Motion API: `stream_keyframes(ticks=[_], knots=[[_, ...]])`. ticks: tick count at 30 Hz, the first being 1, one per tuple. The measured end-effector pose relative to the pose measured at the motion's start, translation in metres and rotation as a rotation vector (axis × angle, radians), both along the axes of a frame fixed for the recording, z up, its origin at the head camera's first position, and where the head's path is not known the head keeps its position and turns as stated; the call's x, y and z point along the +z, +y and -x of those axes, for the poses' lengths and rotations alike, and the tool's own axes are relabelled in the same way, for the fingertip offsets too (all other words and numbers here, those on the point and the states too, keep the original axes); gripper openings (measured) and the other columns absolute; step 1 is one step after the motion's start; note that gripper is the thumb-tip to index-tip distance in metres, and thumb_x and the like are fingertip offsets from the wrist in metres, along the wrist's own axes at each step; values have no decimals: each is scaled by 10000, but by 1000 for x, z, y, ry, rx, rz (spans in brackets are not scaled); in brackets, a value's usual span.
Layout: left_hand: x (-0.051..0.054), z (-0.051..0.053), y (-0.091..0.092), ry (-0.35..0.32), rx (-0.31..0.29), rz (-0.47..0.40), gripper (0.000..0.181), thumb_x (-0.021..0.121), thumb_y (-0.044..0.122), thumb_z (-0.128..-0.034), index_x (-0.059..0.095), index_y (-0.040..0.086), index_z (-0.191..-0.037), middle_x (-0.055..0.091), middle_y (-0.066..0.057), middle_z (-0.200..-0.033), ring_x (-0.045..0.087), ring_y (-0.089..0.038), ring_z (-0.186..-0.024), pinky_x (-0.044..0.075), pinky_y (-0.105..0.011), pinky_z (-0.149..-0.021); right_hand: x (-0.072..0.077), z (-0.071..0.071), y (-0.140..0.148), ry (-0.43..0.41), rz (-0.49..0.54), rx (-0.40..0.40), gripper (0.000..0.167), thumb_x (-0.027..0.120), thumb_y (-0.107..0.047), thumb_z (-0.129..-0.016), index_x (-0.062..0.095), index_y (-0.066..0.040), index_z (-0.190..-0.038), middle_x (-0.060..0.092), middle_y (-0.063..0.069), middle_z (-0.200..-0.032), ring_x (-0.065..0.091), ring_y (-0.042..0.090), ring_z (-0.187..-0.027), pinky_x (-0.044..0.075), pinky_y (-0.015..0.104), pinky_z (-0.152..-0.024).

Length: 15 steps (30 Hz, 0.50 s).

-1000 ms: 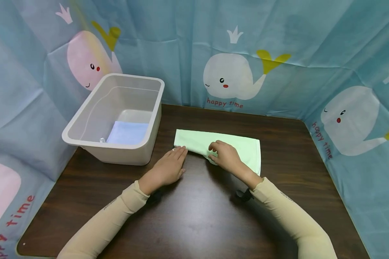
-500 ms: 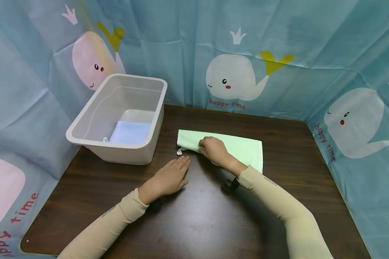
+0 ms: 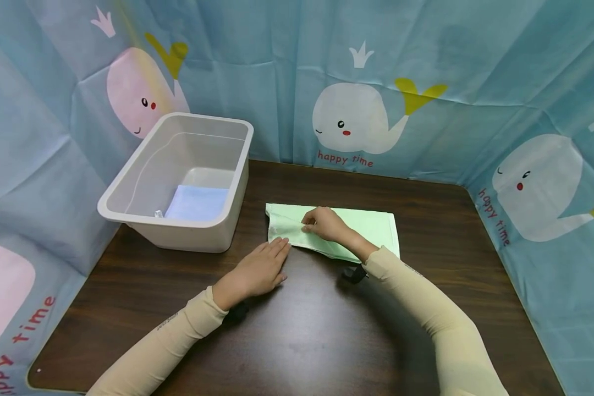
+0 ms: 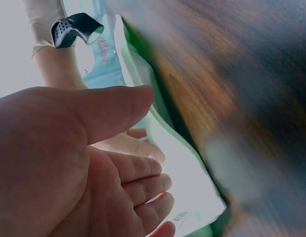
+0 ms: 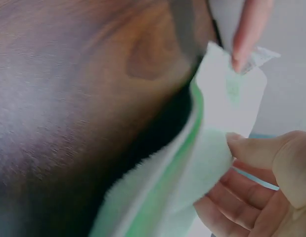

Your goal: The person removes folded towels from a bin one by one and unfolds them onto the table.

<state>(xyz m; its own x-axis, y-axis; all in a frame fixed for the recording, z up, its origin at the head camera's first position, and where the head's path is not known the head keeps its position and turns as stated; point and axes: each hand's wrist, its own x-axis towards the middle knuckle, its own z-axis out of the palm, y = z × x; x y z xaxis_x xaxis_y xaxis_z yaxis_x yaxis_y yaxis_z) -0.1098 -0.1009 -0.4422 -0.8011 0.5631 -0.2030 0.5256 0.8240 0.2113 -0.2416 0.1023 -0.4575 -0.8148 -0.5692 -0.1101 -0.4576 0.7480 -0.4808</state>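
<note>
A light green towel (image 3: 371, 224), folded into a long strip, lies on the dark wooden table. My left hand (image 3: 257, 269) lies with straight fingers at the towel's near left corner, fingertips touching its edge. Over the left half of the towel, my right hand (image 3: 326, 224) has bent fingers and pinches a layer of the cloth. In the right wrist view, the thumb (image 5: 256, 150) is at one side of the towel (image 5: 212, 163) and the fingers at the other. A white label (image 5: 259, 59) shows near the left fingertip.
A pale grey tub (image 3: 237, 176) stands at the back left with a folded blue cloth (image 3: 198, 202) inside. The brown tabletop (image 3: 297, 330) stretches toward me. Blue curtains (image 3: 257, 82) with whale prints border the table's back and sides.
The towel's near layer has come down toward me, so the strip's near edge now reaches my left fingertips. My right hand has shifted left. The left hand moved off the towel's edge, then touched it again.
</note>
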Motion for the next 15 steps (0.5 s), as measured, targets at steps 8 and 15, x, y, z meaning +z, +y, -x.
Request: stream_keyframes(ticks=[8,15], knots=[[-12,5,-4,-44,31,37,688,555,343,-1007,307,-35,-1525,274,-190,-1625,259,-347,-1521,265,-492,-1234,-10,-8,-11,44,-69,-10,188,805,-245,-827,749,-135,-969,749,24,-880,674,152,-776,554,315,-705],[-9,2,-7,-102,36,86,643,552,298,-1011,331,-35,-1515,303,-187,-1613,300,-338,-1507,292,-495,-1218,-15,-10,-13,67,-58,-27,219,833,-279,-794,730,-148,-935,732,13,-846,663,150,-759,544,318,-689]])
